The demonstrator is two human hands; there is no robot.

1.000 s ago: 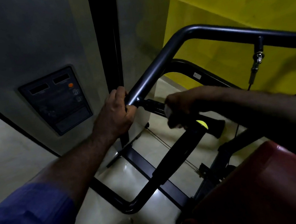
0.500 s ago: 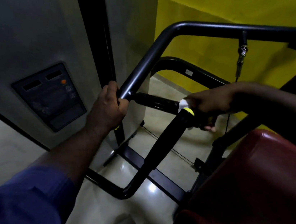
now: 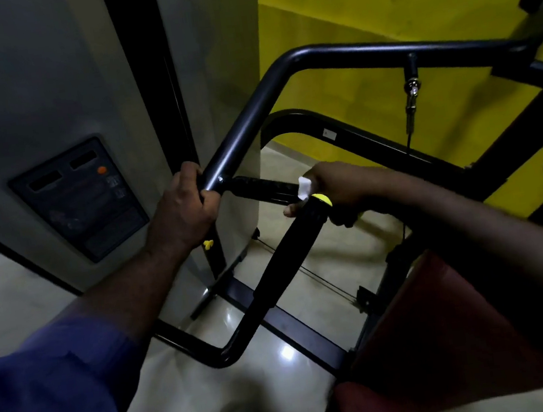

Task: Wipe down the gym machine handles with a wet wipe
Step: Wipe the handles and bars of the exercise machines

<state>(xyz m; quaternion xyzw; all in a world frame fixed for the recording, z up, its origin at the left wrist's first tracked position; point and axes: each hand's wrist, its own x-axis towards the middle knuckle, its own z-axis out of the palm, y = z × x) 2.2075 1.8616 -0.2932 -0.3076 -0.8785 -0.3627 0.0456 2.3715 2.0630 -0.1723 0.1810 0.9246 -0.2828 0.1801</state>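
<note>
A black horizontal handle grip (image 3: 262, 188) sticks out from the dark metal machine bar (image 3: 243, 130). My left hand (image 3: 184, 210) is closed around the bar just left of the grip. My right hand (image 3: 336, 185) is wrapped around the grip's right end, pressing a white wet wipe (image 3: 304, 187) against it; only a corner of the wipe shows. A second black padded handle (image 3: 290, 255) with a yellow end cap (image 3: 322, 199) runs down and left in front of my right hand.
A grey weight-stack housing with a dark instruction panel (image 3: 79, 200) stands at left. A yellow wall (image 3: 375, 9) is behind. A red seat pad (image 3: 453, 337) fills the lower right. A cable clip (image 3: 412, 94) hangs from the upper bar. Glossy tile floor (image 3: 282, 353) lies below.
My right hand slid with the wipe along the horizontal grip from its middle towards its right end. My left hand kept its hold on the bar.
</note>
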